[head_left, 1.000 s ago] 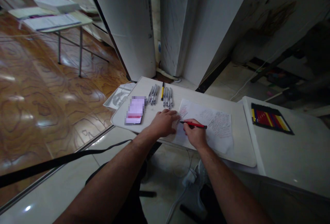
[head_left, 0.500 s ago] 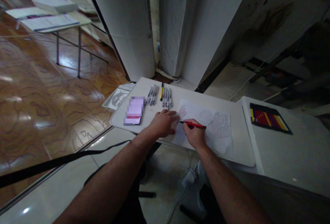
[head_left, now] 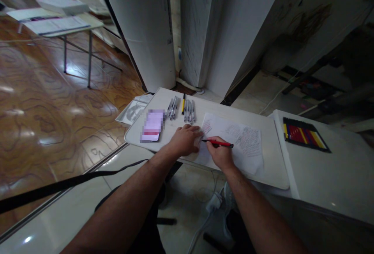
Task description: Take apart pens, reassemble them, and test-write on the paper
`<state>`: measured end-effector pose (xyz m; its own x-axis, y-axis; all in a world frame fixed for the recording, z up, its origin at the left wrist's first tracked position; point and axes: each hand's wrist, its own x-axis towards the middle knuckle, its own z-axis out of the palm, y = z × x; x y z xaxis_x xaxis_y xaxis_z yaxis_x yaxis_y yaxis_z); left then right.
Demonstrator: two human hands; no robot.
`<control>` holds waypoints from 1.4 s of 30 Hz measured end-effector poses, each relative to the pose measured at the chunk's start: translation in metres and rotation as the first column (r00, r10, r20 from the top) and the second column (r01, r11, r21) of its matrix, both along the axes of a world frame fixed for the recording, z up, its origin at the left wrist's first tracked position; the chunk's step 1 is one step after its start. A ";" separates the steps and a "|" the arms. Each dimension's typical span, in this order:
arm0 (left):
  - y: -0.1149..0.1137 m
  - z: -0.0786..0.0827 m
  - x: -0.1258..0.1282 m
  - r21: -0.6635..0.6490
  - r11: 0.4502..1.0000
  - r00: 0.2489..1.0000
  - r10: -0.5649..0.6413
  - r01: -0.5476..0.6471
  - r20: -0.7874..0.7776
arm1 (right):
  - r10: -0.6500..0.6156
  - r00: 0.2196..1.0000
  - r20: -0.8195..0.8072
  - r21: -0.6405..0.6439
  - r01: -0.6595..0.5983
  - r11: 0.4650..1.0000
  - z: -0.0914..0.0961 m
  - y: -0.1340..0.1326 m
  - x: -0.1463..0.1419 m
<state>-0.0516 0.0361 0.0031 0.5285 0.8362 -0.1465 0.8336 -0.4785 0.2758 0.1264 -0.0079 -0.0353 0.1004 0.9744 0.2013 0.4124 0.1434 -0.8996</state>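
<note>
A red and black pen (head_left: 220, 143) is gripped in my right hand (head_left: 220, 154), its dark tip down near the left edge of a white sheet of paper (head_left: 248, 160). Handwritten lines in red and dark ink cover parts of the sheet. My left hand (head_left: 186, 140) lies flat with fingers stretched, its fingertips at the paper's left edge. Just beyond it are several clear pens (head_left: 189, 110) in two groups, with a yellow and black pen (head_left: 183, 104) between them. A phone (head_left: 152, 125) with a blurred-out screen rests left of my left hand.
The small white table (head_left: 273, 156) meets another white surface (head_left: 341, 172) on the right, which holds a dark case of coloured pens (head_left: 305, 134). Behind stands a pillar (head_left: 143, 32). A power strip (head_left: 214, 202) with cables lies below. Another table (head_left: 55, 26) stands far left.
The pen and my right hand have shifted slightly left and down along the paper. My left hand stays in place.
</note>
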 end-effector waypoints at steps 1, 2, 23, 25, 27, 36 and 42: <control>0.000 0.000 0.000 0.001 1.000 1.000 0.001 -0.001 0.001 | 0.047 0.999 0.000 0.005 -0.047 0.999 0.001 -0.001 0.000; 0.000 0.001 0.001 0.002 1.000 1.000 0.002 -0.002 0.001 | 0.094 0.996 0.003 0.003 -0.094 0.996 0.002 -0.002 0.001; -0.002 0.003 0.001 -0.006 1.000 1.000 0.007 -0.007 -0.002 | -0.034 0.997 -0.074 -0.108 0.026 0.994 -0.001 0.016 0.018; -0.002 0.003 0.001 0.003 1.000 1.000 0.002 -0.002 0.005 | -0.023 0.998 -0.060 -0.093 0.017 0.996 0.000 0.018 0.021; -0.002 0.002 0.000 0.010 1.000 1.000 -0.001 0.000 0.009 | -0.004 1.000 -0.029 -0.068 0.002 0.998 0.001 0.018 0.020; -0.001 -0.002 0.000 0.014 1.000 1.000 -0.001 0.001 0.008 | 0.047 0.998 0.033 -0.030 -0.046 0.999 0.000 0.014 0.019; -0.001 -0.001 -0.001 0.034 0.999 1.000 -0.010 0.010 0.012 | 0.014 0.998 0.063 -0.003 -0.014 1.000 -0.002 0.016 0.019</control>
